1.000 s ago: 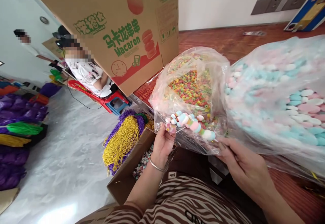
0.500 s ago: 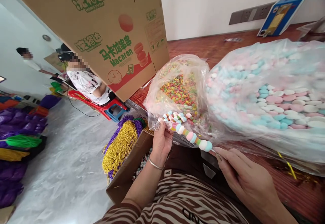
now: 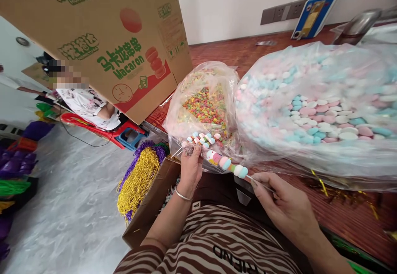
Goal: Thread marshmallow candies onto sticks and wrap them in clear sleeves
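Now my right hand (image 3: 287, 207) pinches the stick (image 3: 259, 182) of sweets (image 3: 223, 163); my left hand (image 3: 191, 167) pinches its far end; best keep it level.

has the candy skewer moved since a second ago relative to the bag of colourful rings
Yes. The candy skewer has come down and out of the mouth of the ring bag toward the person, held between left hand and right hand.

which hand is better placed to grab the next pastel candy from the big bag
Probably the right hand. It sits just below the big bag of pastel candies and pinches only the skewer's thin end. The left hand is further away, gripping the skewer and other loaded ones.
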Motion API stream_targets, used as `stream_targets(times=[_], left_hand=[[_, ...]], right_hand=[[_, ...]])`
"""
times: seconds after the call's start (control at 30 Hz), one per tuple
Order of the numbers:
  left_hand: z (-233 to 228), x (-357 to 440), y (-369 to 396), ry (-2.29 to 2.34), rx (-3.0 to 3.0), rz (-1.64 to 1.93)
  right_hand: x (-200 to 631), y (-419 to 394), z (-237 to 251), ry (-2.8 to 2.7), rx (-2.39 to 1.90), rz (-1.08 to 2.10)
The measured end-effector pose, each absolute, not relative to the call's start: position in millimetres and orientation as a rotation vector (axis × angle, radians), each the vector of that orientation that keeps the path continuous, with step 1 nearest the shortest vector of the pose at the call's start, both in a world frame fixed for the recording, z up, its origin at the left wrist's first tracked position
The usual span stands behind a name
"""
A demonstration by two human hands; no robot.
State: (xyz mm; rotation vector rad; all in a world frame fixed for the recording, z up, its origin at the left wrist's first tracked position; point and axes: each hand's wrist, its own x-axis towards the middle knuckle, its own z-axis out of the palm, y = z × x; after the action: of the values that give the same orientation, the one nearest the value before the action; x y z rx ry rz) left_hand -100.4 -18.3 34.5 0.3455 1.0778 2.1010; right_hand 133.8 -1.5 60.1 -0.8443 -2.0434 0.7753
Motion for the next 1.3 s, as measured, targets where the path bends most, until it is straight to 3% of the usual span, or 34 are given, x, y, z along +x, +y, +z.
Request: stream_targets(times=[0.27,0.37,0.47,0.77,0.9,1.0,1.2,1.3], left_hand=[[39,-89,-6,1.047,0.326,2.077],[44,-85,-2,1.014,0.289,2.022],[49,-81,2,0.97,0.192,1.962],[61,-63,14,0.885,-0.065,1.851],[63,-59,15,0.913,-0.059,1.799],[61,-58,14,0.886,0.0,1.778],[60,-52,11,0.743,0.07,1.79],[60,-46,13,0.76,0.035,1.781]], right_hand=[[128,-7,40,-1.616,-1.0,1.563],[126,-10,30,-1.529,-0.992,1.597],[122,-14,30,-1.596,-1.005,1.361],[120,-17,20,-1.985,-0.718,0.17],[121,-14,16,-2.065,-0.636,-0.062],[121,-17,17,-2.079,-0.714,0.209],[120,-25,18,-1.695,-1.063,1.33],[116,-27,18,-1.632,-1.082,1.427]])
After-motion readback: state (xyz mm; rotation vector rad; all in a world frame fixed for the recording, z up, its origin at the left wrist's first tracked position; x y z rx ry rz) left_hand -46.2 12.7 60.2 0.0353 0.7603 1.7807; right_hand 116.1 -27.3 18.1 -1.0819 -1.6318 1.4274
